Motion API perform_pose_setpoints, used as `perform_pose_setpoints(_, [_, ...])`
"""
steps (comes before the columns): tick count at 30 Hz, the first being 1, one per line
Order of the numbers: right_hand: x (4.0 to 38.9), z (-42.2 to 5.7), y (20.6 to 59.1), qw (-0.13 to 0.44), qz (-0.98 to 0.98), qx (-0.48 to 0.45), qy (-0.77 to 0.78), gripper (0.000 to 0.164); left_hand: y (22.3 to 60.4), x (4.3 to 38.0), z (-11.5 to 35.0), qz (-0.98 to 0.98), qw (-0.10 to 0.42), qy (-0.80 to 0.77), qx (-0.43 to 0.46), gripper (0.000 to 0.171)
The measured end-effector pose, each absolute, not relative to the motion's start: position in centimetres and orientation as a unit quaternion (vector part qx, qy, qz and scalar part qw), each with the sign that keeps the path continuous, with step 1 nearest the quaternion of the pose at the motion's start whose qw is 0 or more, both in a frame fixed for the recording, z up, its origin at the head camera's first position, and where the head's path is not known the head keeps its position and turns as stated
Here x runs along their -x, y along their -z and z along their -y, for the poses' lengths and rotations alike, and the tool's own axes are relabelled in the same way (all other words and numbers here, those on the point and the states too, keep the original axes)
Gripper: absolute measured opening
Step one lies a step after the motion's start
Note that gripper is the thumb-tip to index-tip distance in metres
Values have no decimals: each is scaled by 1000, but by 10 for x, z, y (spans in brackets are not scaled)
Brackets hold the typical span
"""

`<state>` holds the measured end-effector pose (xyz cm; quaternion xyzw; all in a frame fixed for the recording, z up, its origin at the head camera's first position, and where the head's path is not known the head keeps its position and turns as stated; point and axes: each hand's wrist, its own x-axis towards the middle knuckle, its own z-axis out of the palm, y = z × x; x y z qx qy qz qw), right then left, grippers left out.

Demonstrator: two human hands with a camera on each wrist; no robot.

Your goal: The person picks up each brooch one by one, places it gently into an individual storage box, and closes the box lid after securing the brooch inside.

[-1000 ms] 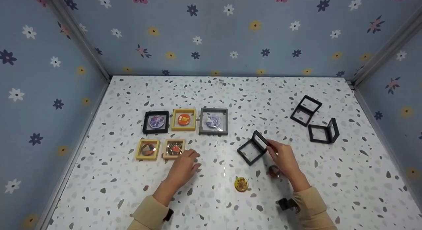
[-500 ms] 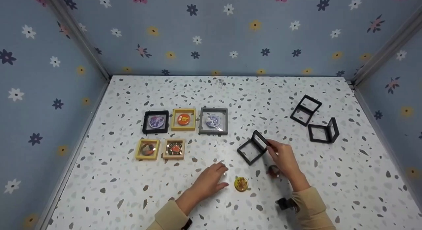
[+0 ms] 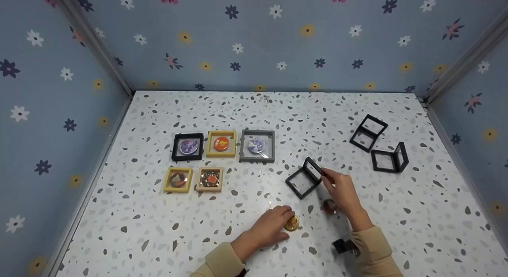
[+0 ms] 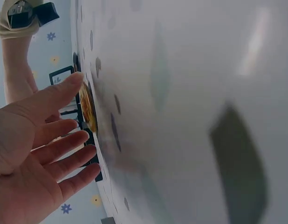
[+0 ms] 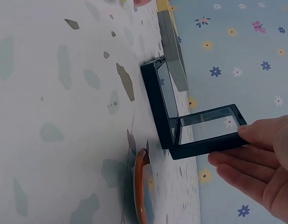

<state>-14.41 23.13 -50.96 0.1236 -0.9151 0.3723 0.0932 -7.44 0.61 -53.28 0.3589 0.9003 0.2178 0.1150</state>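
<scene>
My left hand (image 3: 269, 226) reaches over the table to a round yellow pin badge (image 3: 292, 223), its fingertips right at the badge's left edge. In the left wrist view the fingers are spread and straight, with the badge (image 4: 87, 107) just beyond them. With thumb and fingers my right hand (image 3: 340, 190) pinches the raised lid of a small black display frame (image 3: 301, 183), which stands opened on its hinge. Clear film spans both halves of the frame (image 5: 207, 133) in the right wrist view. Beneath the right hand lies a brownish round badge (image 3: 330, 206), partly covered.
Two more opened black frames (image 3: 368, 133) (image 3: 389, 161) lie at the right. On the left, several closed frames hold badges: a black one (image 3: 173, 152), yellow ones (image 3: 221, 154) (image 3: 177, 190), a beige one (image 3: 210, 189) and a grey one (image 3: 257, 159). Flower-patterned panels (image 3: 254, 39) wall the table.
My left hand has moved from beside the beige frame rightward and nearer to me, up to the yellow badge. The right hand keeps its pinch on the black frame's lid, unmoved.
</scene>
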Motion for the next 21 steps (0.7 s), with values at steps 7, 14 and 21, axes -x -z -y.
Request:
perform_pose_setpoints(7, [144, -231, 509, 91, 911, -124, -382, 24, 533, 76, -15, -905, 111, -183, -369, 56])
perform_pose_setpoints(14, [144, -231, 509, 85, 911, -118, -385, 24, 531, 76, -21, -909, 88, -157, -375, 41])
perform_pose_setpoints(21, [144, -232, 510, 94, 917, -125, -367, 23, 530, 76, -24, -912, 52, -131, -385, 25])
